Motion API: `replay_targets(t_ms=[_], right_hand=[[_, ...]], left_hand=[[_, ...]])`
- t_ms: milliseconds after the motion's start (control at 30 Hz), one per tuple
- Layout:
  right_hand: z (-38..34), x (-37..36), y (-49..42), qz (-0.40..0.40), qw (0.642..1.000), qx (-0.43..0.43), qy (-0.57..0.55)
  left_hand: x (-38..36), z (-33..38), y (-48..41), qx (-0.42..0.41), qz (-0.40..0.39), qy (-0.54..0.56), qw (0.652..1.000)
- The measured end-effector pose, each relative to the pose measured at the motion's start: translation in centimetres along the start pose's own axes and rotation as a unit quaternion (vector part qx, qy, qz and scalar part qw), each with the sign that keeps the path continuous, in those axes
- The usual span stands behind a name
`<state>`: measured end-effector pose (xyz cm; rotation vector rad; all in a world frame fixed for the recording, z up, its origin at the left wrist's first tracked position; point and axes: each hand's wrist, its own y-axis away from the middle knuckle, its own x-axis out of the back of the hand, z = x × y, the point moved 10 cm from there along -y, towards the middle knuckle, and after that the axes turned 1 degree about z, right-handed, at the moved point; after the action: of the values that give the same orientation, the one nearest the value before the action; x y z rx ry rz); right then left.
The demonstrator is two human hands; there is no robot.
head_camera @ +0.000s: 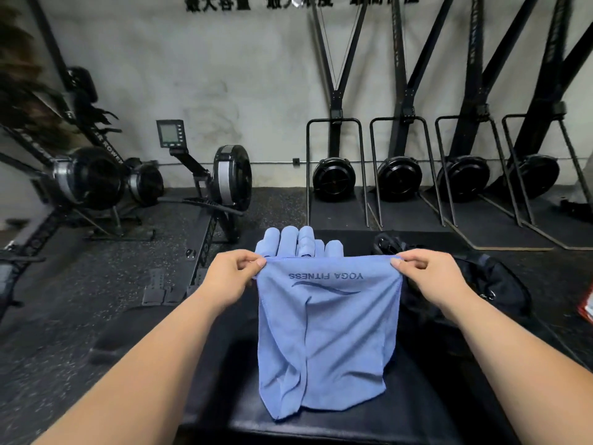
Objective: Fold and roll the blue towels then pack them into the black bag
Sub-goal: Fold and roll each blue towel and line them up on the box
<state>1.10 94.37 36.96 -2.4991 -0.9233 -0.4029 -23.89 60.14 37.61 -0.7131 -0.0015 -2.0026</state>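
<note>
Both bare forearms are stretched forward from the bottom corners, over a black padded table (321, 428). One blue towel (327, 342) is held up between the hands by its two top corners. One corner is pinched by the left hand (236, 271) between thumb and curled fingers, and the other is pinched the same way by the right hand (423, 271), so both hands are closed on the cloth. Top edge is pulled pretty much straight, the rest is left hanging in loose folds, and the bottom edge is bunched up on the table. "YOGA FITNESS" and a swoosh line are printed near the top, seen upside down from here. Right behind that top edge, a row of rolled towels (298, 242) is laid side by side on the table, all the same blue. The black bag (491, 284) is slumped on the table just to the right, partly hidden by the right wrist; whether it's open can't really be told. A bit of something red (587, 303) is cut off at the right edge. Rowing machines (224, 178) are parked on the dark floor (80, 300) to the left, and upright ski machines (333, 178) are lined up along the grey wall.
</note>
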Motion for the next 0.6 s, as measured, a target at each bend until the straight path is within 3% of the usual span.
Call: replay_targets(t_ms=[433,600], right_hand=[[-13.2,7.0,2.0,0.017,0.991,0.076,-0.11],[-15.2,6.8,3.2,-0.023,0.995,0.099,-0.014]], left_hand=[[8.4,11.2,1.7,-0.112,0.06,-0.08,0.989],[8.4,14.2,3.2,-0.169,0.012,-0.212,0.962]])
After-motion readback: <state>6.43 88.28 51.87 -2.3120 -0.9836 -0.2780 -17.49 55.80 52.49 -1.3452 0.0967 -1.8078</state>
